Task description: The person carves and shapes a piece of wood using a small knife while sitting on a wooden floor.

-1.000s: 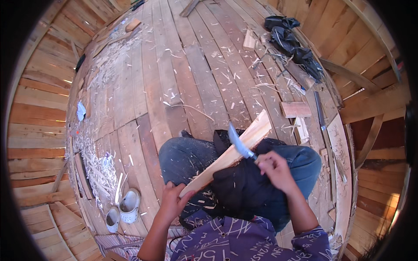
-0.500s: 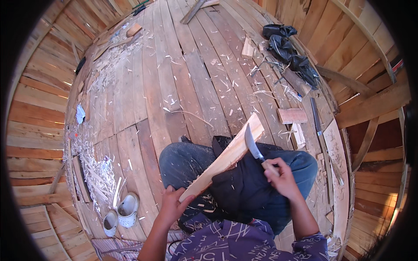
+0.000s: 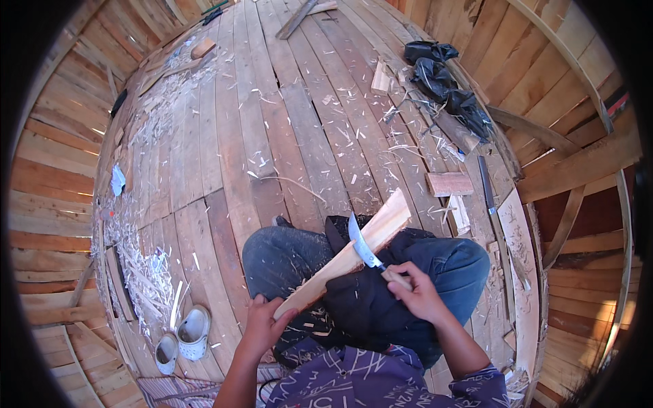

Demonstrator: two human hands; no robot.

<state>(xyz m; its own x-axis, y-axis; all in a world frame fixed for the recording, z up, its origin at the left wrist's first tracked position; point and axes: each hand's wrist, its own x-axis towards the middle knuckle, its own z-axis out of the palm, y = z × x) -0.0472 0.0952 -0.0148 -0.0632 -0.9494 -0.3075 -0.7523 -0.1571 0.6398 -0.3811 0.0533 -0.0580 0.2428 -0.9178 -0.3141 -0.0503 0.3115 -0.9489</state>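
A long, pale piece of wood (image 3: pixel 340 264) slants across my lap, its wide end up and to the right. My left hand (image 3: pixel 264 321) grips the narrow lower end, thumb on top. In my right hand (image 3: pixel 416 294) is a knife with a curved, hooked blade (image 3: pixel 364 246) and a light wooden handle. The blade lies over the middle of the wood, its tip pointing up and left. Whether the edge bites into the wood I cannot tell. Dark cloth (image 3: pixel 360 302) covers my lap beneath the wood, dotted with small shavings.
Shavings (image 3: pixel 153 272) litter the plank floor (image 3: pixel 238 136), thickest at the left. Pale clogs (image 3: pixel 194 333) stand at lower left. To the right lie a wood block (image 3: pixel 449 183), a dark long-bladed tool (image 3: pixel 487 183) and black plastic bags (image 3: pixel 435 75). Board walls curve around.
My right hand has drawn the knife left and down along the wood, from near its wide end to its middle. The left hand keeps its hold. The whole view has shifted slightly.
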